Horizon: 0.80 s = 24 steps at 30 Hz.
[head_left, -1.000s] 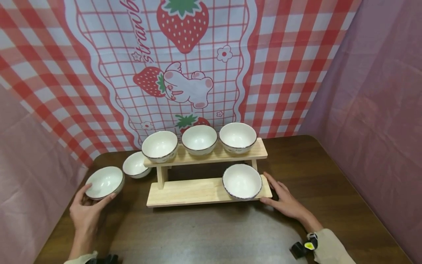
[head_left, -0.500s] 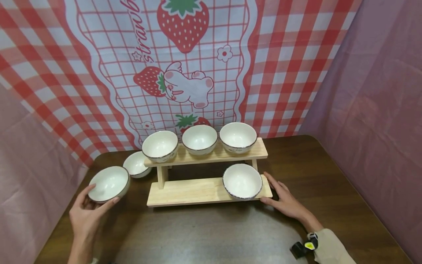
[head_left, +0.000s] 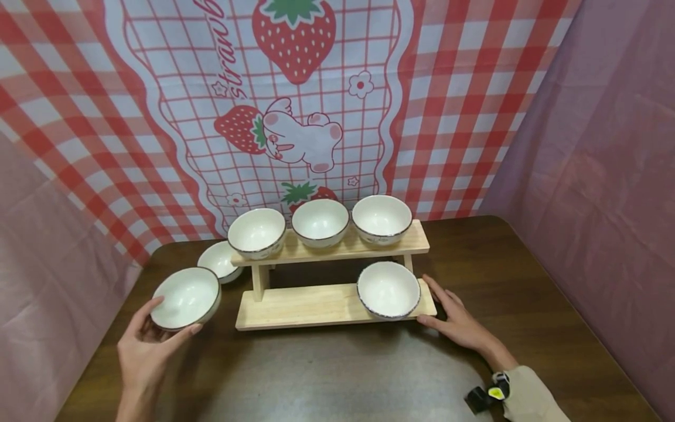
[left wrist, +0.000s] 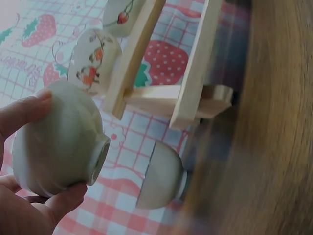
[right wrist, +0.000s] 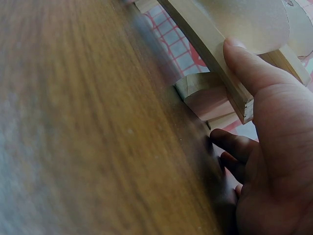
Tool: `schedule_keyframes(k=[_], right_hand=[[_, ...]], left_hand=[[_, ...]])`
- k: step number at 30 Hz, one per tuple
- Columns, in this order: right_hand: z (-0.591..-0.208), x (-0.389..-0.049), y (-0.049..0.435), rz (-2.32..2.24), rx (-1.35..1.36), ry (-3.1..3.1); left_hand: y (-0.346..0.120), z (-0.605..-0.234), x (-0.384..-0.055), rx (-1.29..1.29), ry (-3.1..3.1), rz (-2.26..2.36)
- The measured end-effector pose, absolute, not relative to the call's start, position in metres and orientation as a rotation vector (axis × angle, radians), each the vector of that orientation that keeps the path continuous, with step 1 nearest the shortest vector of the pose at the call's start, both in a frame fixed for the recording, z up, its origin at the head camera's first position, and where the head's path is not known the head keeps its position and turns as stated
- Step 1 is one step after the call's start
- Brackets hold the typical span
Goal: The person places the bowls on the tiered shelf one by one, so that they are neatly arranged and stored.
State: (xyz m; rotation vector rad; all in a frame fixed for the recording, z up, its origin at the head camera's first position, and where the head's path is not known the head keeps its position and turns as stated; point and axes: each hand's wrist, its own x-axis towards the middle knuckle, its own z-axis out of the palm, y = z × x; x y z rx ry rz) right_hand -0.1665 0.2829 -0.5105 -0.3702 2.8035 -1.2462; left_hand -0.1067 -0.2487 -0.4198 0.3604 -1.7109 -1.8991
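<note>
My left hand grips a white bowl with a dark rim, thumb and fingers spread round its sides. In the left wrist view the held bowl shows its outside and foot, raised off the table. My right hand touches the right end of a two-tier wooden stand. In the right wrist view its thumb lies along the board's edge, the other fingers lower down by the table. One bowl sits at the right of the lower tier. The upper tier bears bowls at left, middle and right.
Another small bowl stands on the brown table, left of the stand and behind the held bowl. A checked strawberry cloth hangs right behind the stand. Pinkish curtains flank the table on both sides.
My left hand has brought its bowl to the right, closer to the stand, and the bowl looks larger in view. The right hand and the other bowls have stayed in place.
</note>
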Motion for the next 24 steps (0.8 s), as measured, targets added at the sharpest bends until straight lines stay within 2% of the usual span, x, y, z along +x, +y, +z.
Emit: schedule_keyframes(k=[24], right_hand=[[-0.51,-0.167,0.283,-1.23,-0.338,2.795]], left_hand=[[-0.201,-0.411,-0.096,0.186,-1.923,-1.885]])
